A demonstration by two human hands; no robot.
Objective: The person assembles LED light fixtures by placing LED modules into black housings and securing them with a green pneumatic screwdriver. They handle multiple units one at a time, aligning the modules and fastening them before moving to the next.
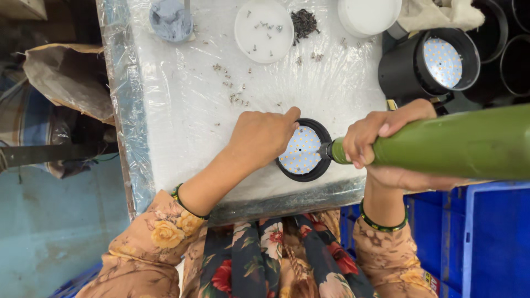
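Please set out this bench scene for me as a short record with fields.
Left hand: left hand rests on the round black lamp housing with white LED disc, steadying it.
Right hand: right hand grips the green cylindrical power screwdriver, tip at the disc's right edge.
Surface: white plastic-wrapped table.
Nearby: small loose metal screws, white round lid, second black lamp housing.

The lamp housing sits at the bench near edge. Loose screws lie behind it; a dish farther back.
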